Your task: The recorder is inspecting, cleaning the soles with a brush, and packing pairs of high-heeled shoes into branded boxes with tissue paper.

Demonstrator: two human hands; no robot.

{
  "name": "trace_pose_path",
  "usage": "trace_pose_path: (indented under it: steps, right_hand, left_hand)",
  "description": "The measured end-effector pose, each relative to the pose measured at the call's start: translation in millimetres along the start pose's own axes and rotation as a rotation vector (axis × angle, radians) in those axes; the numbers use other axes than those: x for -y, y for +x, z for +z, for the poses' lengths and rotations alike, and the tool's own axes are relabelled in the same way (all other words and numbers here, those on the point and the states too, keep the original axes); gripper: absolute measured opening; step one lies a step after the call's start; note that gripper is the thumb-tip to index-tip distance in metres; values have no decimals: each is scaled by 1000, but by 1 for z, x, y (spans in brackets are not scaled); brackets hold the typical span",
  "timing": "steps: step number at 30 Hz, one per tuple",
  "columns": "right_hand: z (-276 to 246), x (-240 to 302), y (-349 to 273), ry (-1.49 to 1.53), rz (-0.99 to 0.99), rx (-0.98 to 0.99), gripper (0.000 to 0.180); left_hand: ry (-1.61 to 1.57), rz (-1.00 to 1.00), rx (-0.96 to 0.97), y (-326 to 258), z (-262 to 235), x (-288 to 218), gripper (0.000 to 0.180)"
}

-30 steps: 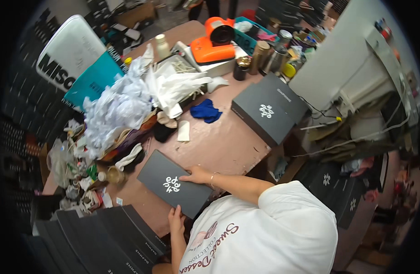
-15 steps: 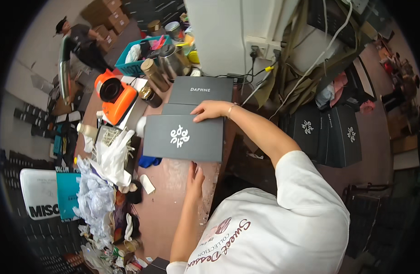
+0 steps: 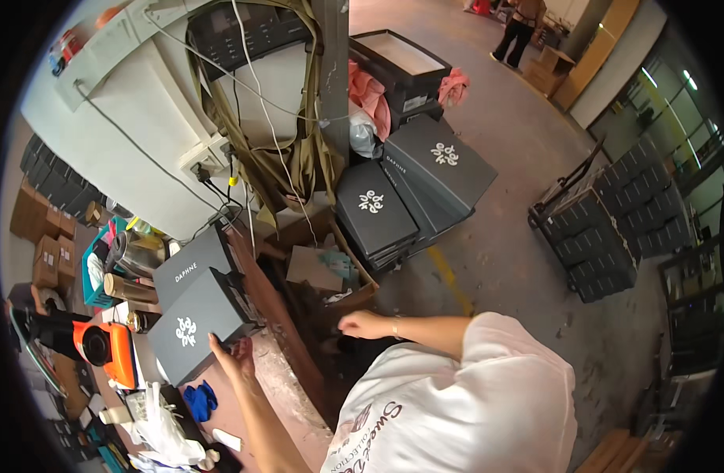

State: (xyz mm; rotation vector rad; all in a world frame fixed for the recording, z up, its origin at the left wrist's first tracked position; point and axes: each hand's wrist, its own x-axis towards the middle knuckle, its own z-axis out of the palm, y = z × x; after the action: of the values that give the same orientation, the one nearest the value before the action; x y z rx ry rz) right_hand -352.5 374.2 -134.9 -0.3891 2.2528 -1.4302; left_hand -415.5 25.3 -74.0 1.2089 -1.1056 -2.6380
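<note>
A dark grey shoe box [image 3: 190, 331] with a white round logo lies on the table at the left, in front of another dark grey shoe box [image 3: 190, 264]. My left hand [image 3: 236, 359] is at the near right corner of the front box, thumb on its edge and fingers along its side. Away from the table edge, my right hand [image 3: 366, 325] hangs over the dark gap with its fingers curled in and nothing visible in them. Beyond it, more dark grey shoe boxes [image 3: 382, 213] stand stacked, some tilted against each other.
An open carton [image 3: 360, 293] with scraps sits beside the table. An orange tape dispenser-like device [image 3: 110, 351], bottles and a teal basket [image 3: 102, 293] crowd the table's left. Cables hang from a wall socket [image 3: 208, 162]. Stacked boxes on a cart [image 3: 586, 244] stand right; a person [image 3: 523, 27] is far back.
The view has swung right. My right hand has left the front box and moved right, off the table. My left hand has come up against the box corner.
</note>
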Motion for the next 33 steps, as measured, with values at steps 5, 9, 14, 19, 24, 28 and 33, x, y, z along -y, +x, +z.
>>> trace_pose_path:
  steps: [5, 9, 14, 19, 24, 28, 33]
  right_hand:
    - [-24, -20, -34, 101, 162, 51, 19]
    - [-8, 20, 17, 141, -26, 10, 20]
    - [3, 36, 52, 134, -211, 155, 21]
    - [-30, 10, 66, 201, -19, 207, 23]
    - [-61, -30, 56, 82, 49, 97, 21]
    - [-72, -50, 49, 174, 147, 89, 23]
    - [-74, -43, 41, 157, 167, 133, 21]
  left_hand:
    - [181, 109, 0, -6, 7, -3, 86]
    - [217, 120, -53, 0, -8, -16, 84]
    - [214, 114, -72, 12, -8, -13, 106]
    - [-447, 6, -218, 6, -9, 37, 92]
    - [-559, -119, -296, 41, -26, 72, 57]
    - [-665, -113, -193, 65, -61, 83, 76]
    - [-561, -47, -219, 38, -11, 77, 71]
